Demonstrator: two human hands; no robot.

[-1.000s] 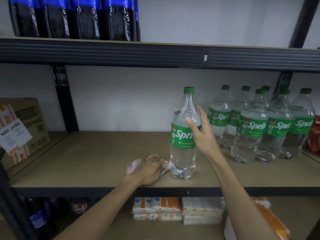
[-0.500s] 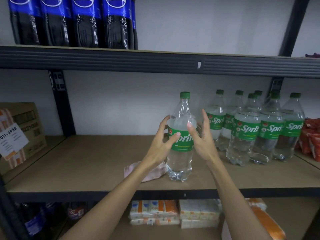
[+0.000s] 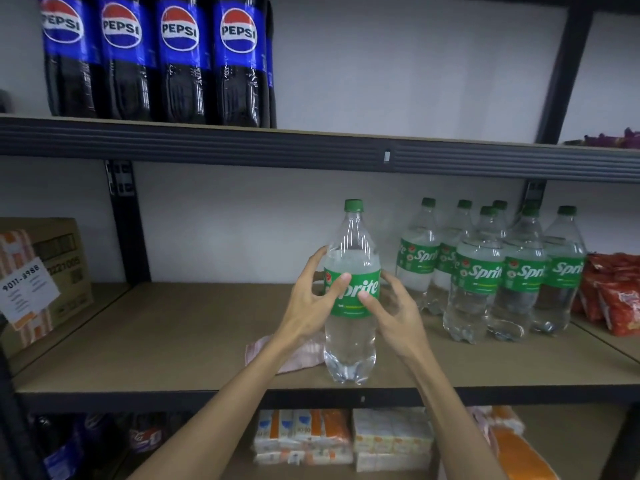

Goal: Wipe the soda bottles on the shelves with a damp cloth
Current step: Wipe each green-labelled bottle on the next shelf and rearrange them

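Note:
A clear Sprite bottle (image 3: pixel 350 344) with a green cap and label stands upright near the front edge of the middle shelf (image 3: pixel 173 341). My left hand (image 3: pixel 310 306) holds its left side, with the thumb across the label and the fingers at the shoulder. My right hand (image 3: pixel 394 313) holds the right side, thumb on the label and fingers curled round behind. A pink cloth (image 3: pixel 263 351) lies flat on the shelf just left of the bottle's base, partly hidden by my left forearm; neither hand touches it.
Several more Sprite bottles (image 3: pixel 485 271) stand grouped to the right, with red snack packets (image 3: pixel 616 299) beyond them. Pepsi bottles (image 3: pixel 180 64) line the upper shelf. A cardboard box (image 3: pixel 52 265) sits at the left. Packaged goods (image 3: pixel 346 441) fill the shelf below.
My left hand left the pink cloth and rose to the Sprite bottle. Both hands have closed in on the label, and the view has tilted upward.

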